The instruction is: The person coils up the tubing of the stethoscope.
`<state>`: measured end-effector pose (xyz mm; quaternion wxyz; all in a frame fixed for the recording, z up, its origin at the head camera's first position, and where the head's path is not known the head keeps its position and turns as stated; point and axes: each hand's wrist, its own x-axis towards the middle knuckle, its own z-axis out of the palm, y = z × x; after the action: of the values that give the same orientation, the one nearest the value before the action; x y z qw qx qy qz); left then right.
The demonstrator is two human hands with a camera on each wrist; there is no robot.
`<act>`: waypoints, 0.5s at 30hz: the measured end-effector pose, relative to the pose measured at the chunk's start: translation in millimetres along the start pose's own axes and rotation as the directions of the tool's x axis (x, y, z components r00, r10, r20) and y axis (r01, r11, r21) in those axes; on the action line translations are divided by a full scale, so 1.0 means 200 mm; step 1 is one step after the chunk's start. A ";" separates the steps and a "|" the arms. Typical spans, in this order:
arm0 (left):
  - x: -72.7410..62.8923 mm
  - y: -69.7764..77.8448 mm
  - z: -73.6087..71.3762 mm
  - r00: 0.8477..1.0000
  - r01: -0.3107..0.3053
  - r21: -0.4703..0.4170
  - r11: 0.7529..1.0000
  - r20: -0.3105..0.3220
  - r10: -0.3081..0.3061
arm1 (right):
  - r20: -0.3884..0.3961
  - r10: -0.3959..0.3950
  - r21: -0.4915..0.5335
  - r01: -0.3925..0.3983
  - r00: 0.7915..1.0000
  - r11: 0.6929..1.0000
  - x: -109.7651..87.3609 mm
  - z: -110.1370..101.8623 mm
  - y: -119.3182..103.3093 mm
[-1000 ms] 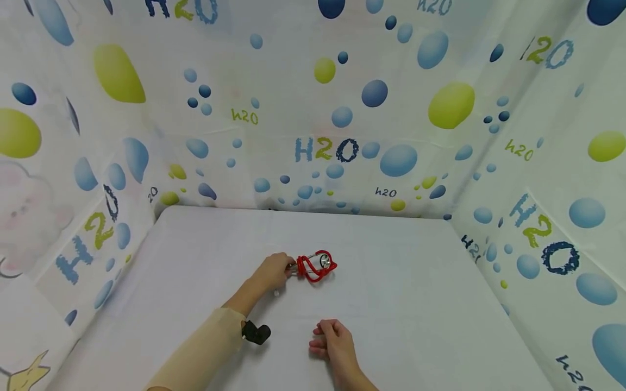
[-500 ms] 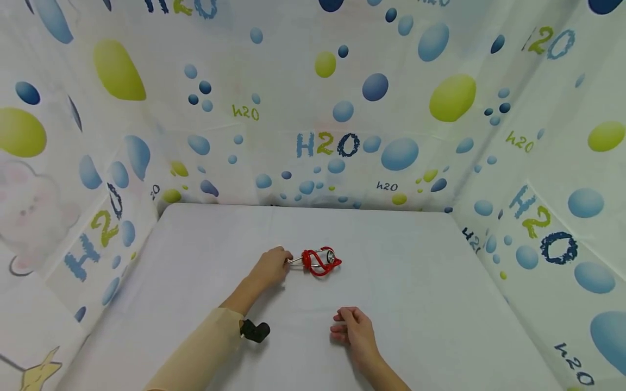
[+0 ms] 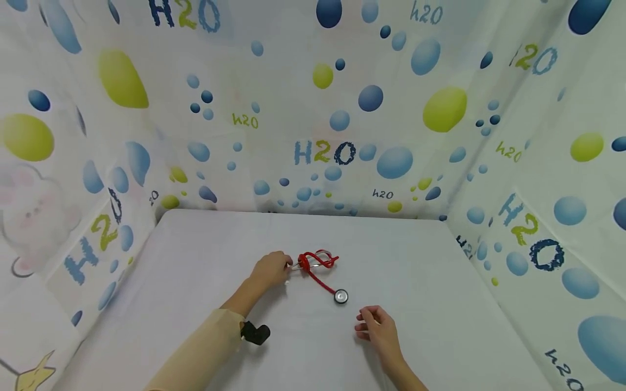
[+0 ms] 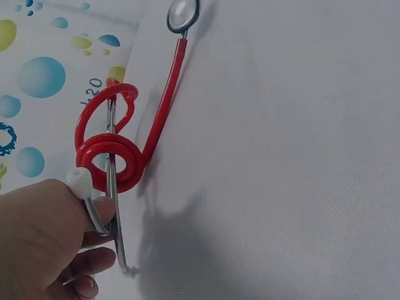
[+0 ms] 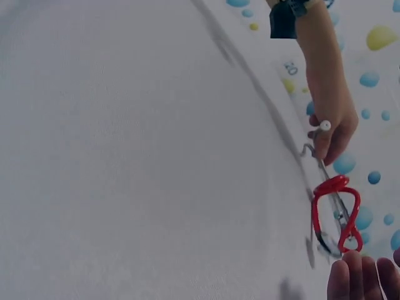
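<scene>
My left hand (image 3: 271, 270) grips a red stethoscope (image 3: 304, 263) by its metal ear tubes (image 4: 119, 237), left of the table's middle. A white eartip (image 4: 79, 182) shows beside the thumb. Red tubing is wound round the metal tubes in loops. One length of it hangs out of the bundle, down and to the right in the head view, ending in the round chest piece (image 3: 340, 296). Just right of the chest piece, my right hand (image 3: 383, 331) holds nothing, its fingers loosely bent. Its fingertips (image 5: 354, 269) show at the lower right in the right wrist view.
A white cloth covers the table (image 3: 455, 304). Curtains printed with dots and H2O lettering (image 3: 323, 153) enclose the back and both sides. On the left wrist sits a small black camera (image 3: 256, 332).
The chest piece has come out of the tubing loops and swung down and right on its red tube. My right hand has moved right. The left hand keeps its grip.
</scene>
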<state>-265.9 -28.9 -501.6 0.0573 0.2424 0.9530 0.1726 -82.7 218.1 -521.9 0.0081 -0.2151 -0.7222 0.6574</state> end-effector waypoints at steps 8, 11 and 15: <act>0.00 0.00 0.00 0.997 0.007 -0.033 0.999 0.076 -0.004 | 0.032 -0.156 -0.203 0.160 0.987 0.966 0.02 0.02 -0.01; 0.00 -0.01 0.01 0.994 0.001 -0.039 0.999 0.110 0.003 | 0.151 -0.297 -0.413 0.333 0.943 0.848 0.06 0.08 0.00; -0.01 0.00 0.04 0.992 -0.022 -0.062 0.998 0.125 0.030 | 0.323 -0.454 -0.599 0.551 0.831 0.581 0.14 0.16 0.01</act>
<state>-262.9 -28.6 -508.7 0.1224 0.2634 0.9385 0.1866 -116.2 197.1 -536.2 0.0676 0.0551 -0.9380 0.3355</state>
